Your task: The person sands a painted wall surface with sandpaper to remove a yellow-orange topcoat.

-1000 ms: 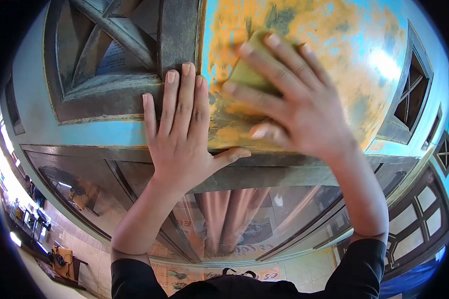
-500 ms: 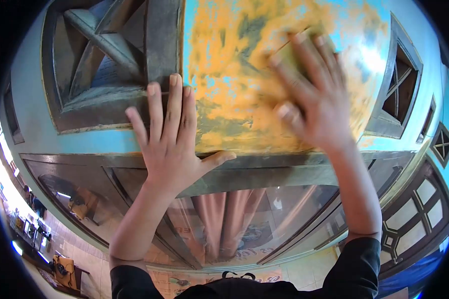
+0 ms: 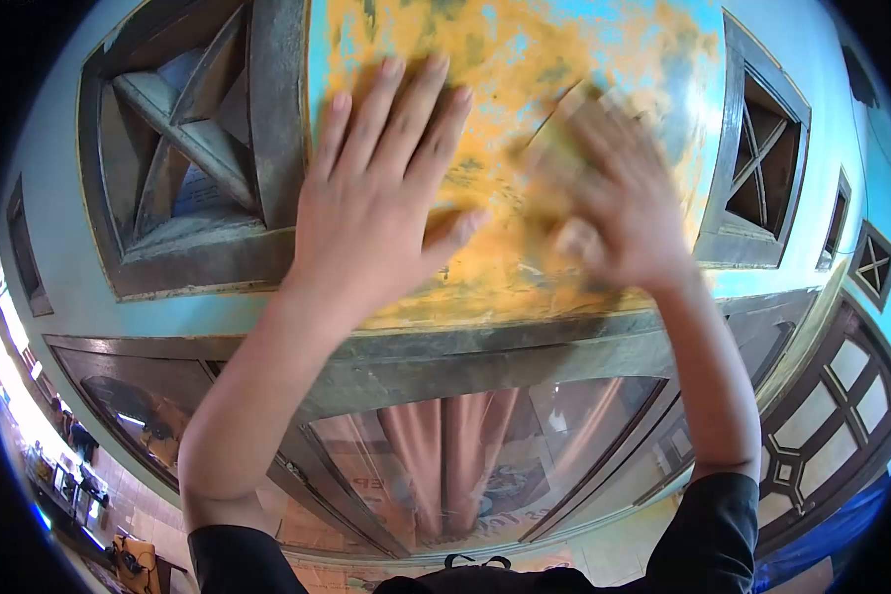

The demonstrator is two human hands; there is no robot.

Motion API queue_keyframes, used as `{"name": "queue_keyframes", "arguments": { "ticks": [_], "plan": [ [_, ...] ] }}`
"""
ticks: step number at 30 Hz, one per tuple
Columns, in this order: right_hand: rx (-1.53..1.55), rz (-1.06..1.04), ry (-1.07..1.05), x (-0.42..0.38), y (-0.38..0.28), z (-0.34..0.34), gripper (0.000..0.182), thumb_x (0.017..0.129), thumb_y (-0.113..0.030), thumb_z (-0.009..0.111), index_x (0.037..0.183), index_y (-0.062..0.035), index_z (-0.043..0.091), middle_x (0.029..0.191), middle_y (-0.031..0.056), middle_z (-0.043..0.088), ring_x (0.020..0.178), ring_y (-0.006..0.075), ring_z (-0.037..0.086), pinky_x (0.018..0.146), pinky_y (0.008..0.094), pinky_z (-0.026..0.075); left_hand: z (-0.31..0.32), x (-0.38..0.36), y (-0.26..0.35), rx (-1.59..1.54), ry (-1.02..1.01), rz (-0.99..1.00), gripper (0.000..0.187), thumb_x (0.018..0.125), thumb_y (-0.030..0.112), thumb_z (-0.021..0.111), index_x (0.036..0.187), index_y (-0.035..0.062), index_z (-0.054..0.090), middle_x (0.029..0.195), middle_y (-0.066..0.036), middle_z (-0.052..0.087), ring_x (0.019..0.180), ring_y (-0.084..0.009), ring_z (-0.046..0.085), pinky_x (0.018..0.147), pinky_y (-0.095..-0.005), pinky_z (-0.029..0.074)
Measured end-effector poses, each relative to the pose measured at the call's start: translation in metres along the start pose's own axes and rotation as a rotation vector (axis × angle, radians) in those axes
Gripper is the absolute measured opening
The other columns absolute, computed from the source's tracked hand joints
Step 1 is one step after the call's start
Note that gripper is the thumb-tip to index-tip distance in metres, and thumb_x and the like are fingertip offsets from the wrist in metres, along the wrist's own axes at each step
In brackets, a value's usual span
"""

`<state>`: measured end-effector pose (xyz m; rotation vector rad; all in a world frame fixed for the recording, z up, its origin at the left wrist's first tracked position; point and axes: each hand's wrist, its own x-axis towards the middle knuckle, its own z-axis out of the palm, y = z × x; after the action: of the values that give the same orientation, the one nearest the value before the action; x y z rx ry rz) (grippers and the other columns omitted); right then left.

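My left hand lies with its fingers spread against a wall panel of patchy orange over light blue, with dark smudges. To the right, my right hand presses a thin, flat, yellowish-brown piece against the same panel. This hand and the piece are blurred by motion, and what the piece is made of cannot be told. Its fingers lie over the piece, with the thumb low on the left side.
Dark wooden vents with crossed bars flank the panel, one at left and one at right. Below runs a dark wooden frame over glass with pinkish curtains. A brown chair stands at lower left.
My left hand has moved up and right from the frame's edge onto the orange panel. My right hand has shifted slightly down and left with the flat piece. The view has turned a little.
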<state>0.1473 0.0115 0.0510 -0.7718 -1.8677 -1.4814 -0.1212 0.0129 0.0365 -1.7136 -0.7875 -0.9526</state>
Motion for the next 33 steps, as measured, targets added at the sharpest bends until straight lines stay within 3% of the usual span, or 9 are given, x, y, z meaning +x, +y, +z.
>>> {"name": "queue_keyframes", "arguments": {
  "ticks": [3,5,7,9,15,19,27,31,33],
  "plan": [
    [0.025,0.141,0.241,0.016,0.064,0.008,0.059,0.096,-0.057,0.048,0.148,-0.0285,0.051,0.159,0.0112,0.037,0.144,0.0437,0.033,0.120,0.0538,0.023,0.004,0.031,-0.009,0.082,0.077,0.020,0.071,0.096,0.047,0.054,0.156,0.0132,0.035,0.164,-0.012,0.028,0.151,-0.0352,0.023,0.121,-0.0566,0.017],
    [-0.042,0.157,0.263,0.021,0.050,0.008,0.061,0.097,-0.062,0.043,0.149,-0.0298,0.049,0.160,0.0112,0.037,0.145,0.0427,0.033,0.120,0.0548,0.021,-0.002,0.053,-0.011,0.150,0.076,0.010,0.064,0.101,0.044,0.045,0.157,0.0161,0.032,0.165,-0.010,0.024,0.152,-0.0344,0.019,0.122,-0.0546,0.012],
    [-0.090,0.060,0.041,0.012,0.010,0.002,0.066,0.096,-0.070,0.035,0.150,-0.0324,0.047,0.159,0.0105,0.037,0.147,0.0405,0.032,0.120,0.0560,0.021,-0.009,0.068,-0.013,0.271,-0.050,-0.040,0.069,0.105,0.050,0.035,0.160,0.0132,0.020,0.168,-0.013,0.010,0.154,-0.0361,0.006,0.125,-0.0506,0.003],
    [-0.019,-0.106,-0.128,-0.002,-0.006,-0.001,0.071,0.093,-0.077,0.030,0.149,-0.0372,0.047,0.160,0.0081,0.036,0.149,0.0380,0.029,0.119,0.0587,0.022,-0.008,0.070,-0.019,0.223,-0.022,-0.035,0.069,0.103,0.049,0.038,0.160,0.0124,0.024,0.168,-0.014,0.011,0.154,-0.0357,0.007,0.125,-0.0518,0.004],
    [-0.005,0.175,0.291,0.018,0.076,0.009,0.058,0.096,-0.057,0.048,0.149,-0.0326,0.048,0.160,0.0101,0.036,0.147,0.0400,0.031,0.118,0.0608,0.022,-0.003,0.064,-0.015,0.295,0.031,-0.036,0.069,0.102,0.051,0.039,0.159,0.0129,0.027,0.167,-0.013,0.013,0.154,-0.0353,0.008,0.124,-0.0529,0.005],
    [0.015,-0.119,-0.111,-0.002,-0.006,0.002,0.069,0.093,-0.074,0.037,0.149,-0.0348,0.047,0.161,0.0066,0.035,0.150,0.0360,0.027,0.119,0.0576,0.022,-0.007,0.066,-0.015,0.228,0.004,-0.052,0.069,0.102,0.051,0.040,0.158,0.0131,0.028,0.167,-0.013,0.014,0.154,-0.0352,0.008,0.124,-0.0530,0.005],
    [-0.044,0.137,0.217,0.026,0.036,0.008,0.066,0.095,-0.066,0.046,0.150,-0.0311,0.046,0.160,0.0110,0.035,0.146,0.0392,0.033,0.118,0.0584,0.022,-0.007,0.063,-0.013,0.227,-0.009,-0.088,0.066,0.101,0.046,0.040,0.158,0.0123,0.030,0.166,-0.013,0.017,0.154,-0.0350,0.011,0.124,-0.0530,0.007],
    [0.080,-0.215,-0.082,0.004,0.000,0.001,0.061,0.098,-0.066,0.037,0.147,-0.0331,0.050,0.159,0.0094,0.039,0.145,0.0396,0.035,0.118,0.0594,0.023,-0.003,0.062,-0.012,0.240,0.024,-0.100,0.063,0.102,0.042,0.037,0.157,0.0116,0.031,0.166,-0.013,0.021,0.153,-0.0352,0.013,0.124,-0.0538,0.009],
    [-0.046,-0.128,0.056,0.018,0.033,0.003,0.061,0.098,-0.067,0.035,0.147,-0.0331,0.050,0.158,0.0097,0.040,0.145,0.0396,0.035,0.118,0.0592,0.024,-0.004,0.062,-0.012,0.228,0.033,-0.107,0.061,0.103,0.040,0.036,0.157,0.0112,0.032,0.165,-0.013,0.022,0.153,-0.0355,0.015,0.123,-0.0543,0.010]
  ]
}}
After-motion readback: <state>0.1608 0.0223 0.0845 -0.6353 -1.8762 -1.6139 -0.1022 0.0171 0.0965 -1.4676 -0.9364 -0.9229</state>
